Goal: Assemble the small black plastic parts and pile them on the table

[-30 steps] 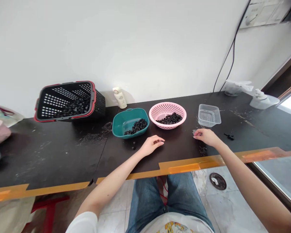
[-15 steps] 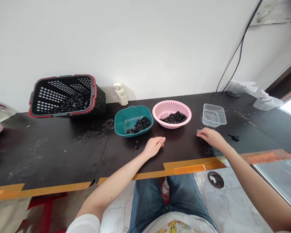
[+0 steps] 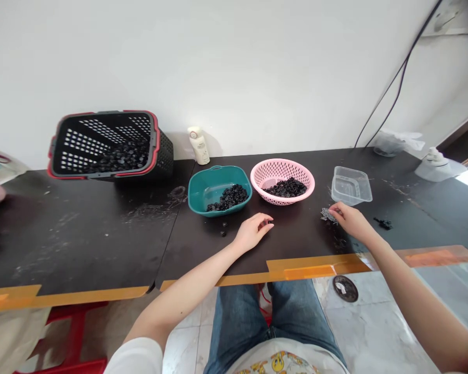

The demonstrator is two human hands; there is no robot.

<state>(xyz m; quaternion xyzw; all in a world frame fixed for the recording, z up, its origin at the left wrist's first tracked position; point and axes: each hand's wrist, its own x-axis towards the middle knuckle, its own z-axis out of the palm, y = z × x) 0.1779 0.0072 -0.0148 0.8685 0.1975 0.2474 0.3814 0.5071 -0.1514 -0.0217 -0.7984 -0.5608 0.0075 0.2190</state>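
My left hand [image 3: 251, 231] rests on the black table [image 3: 101, 239] in front of a teal bowl [image 3: 203, 193] and pinches a small black ring at its fingertips. My right hand [image 3: 350, 219] lies to the right, its fingertips on a small pile of dark screws [image 3: 327, 214] just below a clear plastic container [image 3: 351, 185]. A pink colander [image 3: 269, 172] with black rings stands between the bowl and the container. The teal bowl also holds black rings.
A black basket with a red rim [image 3: 107, 144] holding more black parts sits at the back left. A small white bottle [image 3: 199, 146] stands by the wall. Loose black pieces [image 3: 384, 224] lie right of my right hand, two rings [image 3: 222, 229] by the bowl. Orange tape edges the table.
The view has shifted slightly. My left hand's fingers have closed on a small black ring. My right hand has stayed at the screw pile.
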